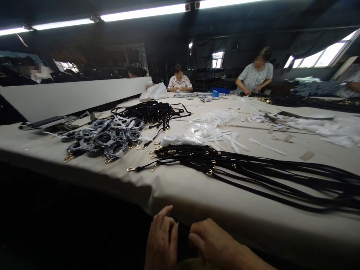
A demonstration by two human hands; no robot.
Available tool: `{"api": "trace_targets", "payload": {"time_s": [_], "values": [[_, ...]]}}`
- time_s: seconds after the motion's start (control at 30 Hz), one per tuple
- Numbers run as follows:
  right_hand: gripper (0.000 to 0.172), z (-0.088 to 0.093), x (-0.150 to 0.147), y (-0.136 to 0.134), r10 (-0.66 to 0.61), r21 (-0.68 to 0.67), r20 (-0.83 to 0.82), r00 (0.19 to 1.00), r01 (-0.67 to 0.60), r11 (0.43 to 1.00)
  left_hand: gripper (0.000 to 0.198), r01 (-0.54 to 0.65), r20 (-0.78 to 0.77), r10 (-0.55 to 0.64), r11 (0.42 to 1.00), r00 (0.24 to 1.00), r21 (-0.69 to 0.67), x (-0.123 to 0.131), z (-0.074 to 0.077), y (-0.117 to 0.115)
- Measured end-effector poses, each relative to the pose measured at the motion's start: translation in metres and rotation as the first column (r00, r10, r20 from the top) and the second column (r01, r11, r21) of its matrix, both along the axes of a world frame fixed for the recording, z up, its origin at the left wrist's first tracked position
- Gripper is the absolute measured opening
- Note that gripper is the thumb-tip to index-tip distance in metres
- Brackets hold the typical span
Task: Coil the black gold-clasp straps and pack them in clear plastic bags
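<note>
My left hand is at the bottom centre, just off the table's front edge, with its fingers bent and a tiny pale glint by the fingertips. I cannot make out what it pinches. Close on its right, my right hand has curled fingers, and anything inside them is hidden. Beyond both hands, long black straps with gold clasps lie across the cream table. Coiled straps in clear wrap are heaped at the left, and a tangle of black straps lies behind them.
Clear plastic bags and white strips are scattered mid-table. A blue box stands at the far side. One person sits there; another stands handling dark straps at the right. A white panel borders the left.
</note>
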State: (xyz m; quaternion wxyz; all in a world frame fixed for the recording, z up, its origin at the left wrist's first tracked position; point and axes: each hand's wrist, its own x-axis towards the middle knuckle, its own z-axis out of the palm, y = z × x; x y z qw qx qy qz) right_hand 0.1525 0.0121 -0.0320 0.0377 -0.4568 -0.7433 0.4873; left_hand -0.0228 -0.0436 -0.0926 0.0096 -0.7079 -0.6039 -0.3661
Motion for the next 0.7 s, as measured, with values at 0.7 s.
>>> {"api": "trace_targets", "payload": {"time_s": [0.7], "values": [[0.019,0.043,0.046,0.02,0.07,-0.202,0.028,0.997,-0.063,0.977,0.021,0.186,0.133,-0.183,0.983,0.974,-0.009,0.005,0.0,0.006]]}}
